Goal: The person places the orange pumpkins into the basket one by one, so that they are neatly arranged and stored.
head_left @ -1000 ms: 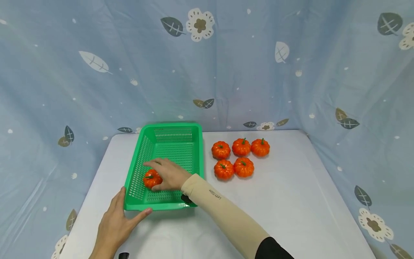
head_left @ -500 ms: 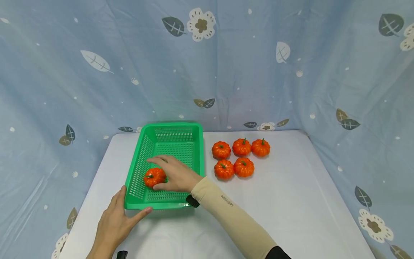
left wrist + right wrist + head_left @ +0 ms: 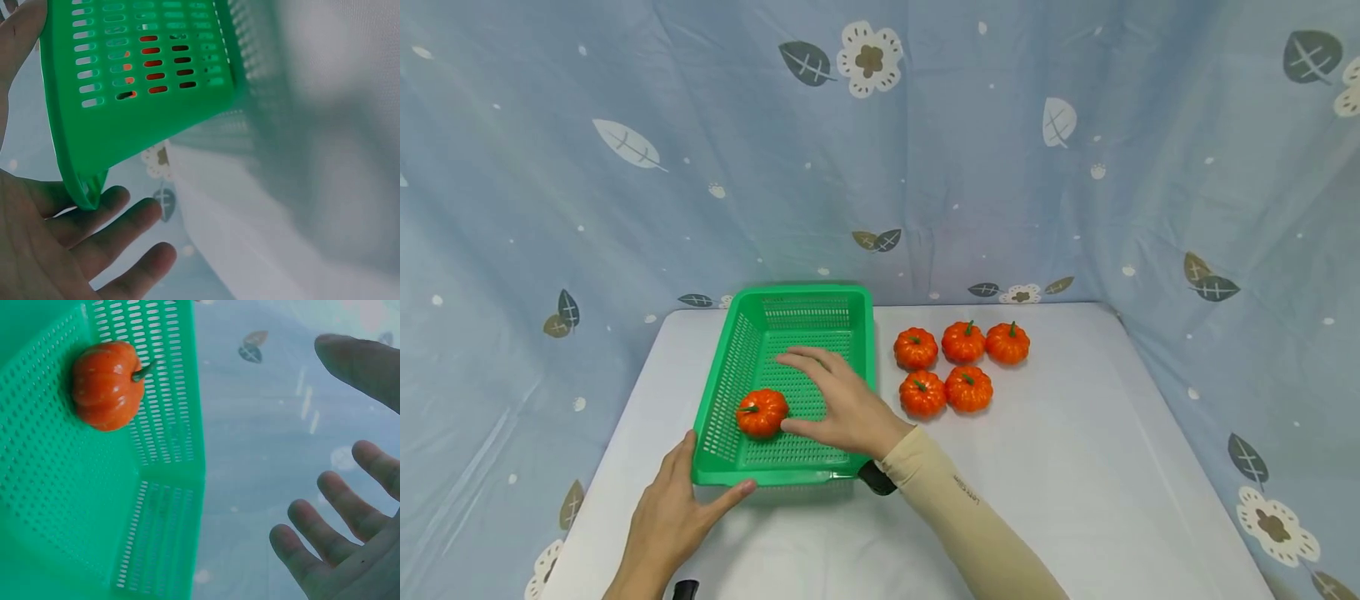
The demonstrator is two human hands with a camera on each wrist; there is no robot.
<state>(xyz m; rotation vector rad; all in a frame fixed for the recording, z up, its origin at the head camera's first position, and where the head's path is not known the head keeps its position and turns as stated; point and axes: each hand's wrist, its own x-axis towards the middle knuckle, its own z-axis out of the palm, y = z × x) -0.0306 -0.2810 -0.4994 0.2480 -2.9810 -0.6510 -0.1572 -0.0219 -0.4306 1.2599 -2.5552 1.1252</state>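
A green plastic basket (image 3: 867,358) stands on the left part of the table, its side walls slotted. Inside it, near the front left, lies one small orange pumpkin (image 3: 762,414) with a green stem, which the right wrist view also shows. My right hand (image 3: 850,408) hovers over the basket's right side, fingers spread and holding nothing, apart from the pumpkin. At the near left corner, my left hand (image 3: 670,512) rests against the basket's rim with fingers extended and thumb along the front. In the left wrist view its fingers (image 3: 119,231) reach past the rim corner.
To the right of the basket, several more orange pumpkins (image 3: 968,389) sit in two rows on the white table (image 3: 1060,467). A blue curtain (image 3: 970,167) with leaf and flower prints hangs behind the table and along its sides.
My right hand has let go of the pumpkin in the basket and drawn back to the right, its fingers spreading. The left hand stays at the basket corner.
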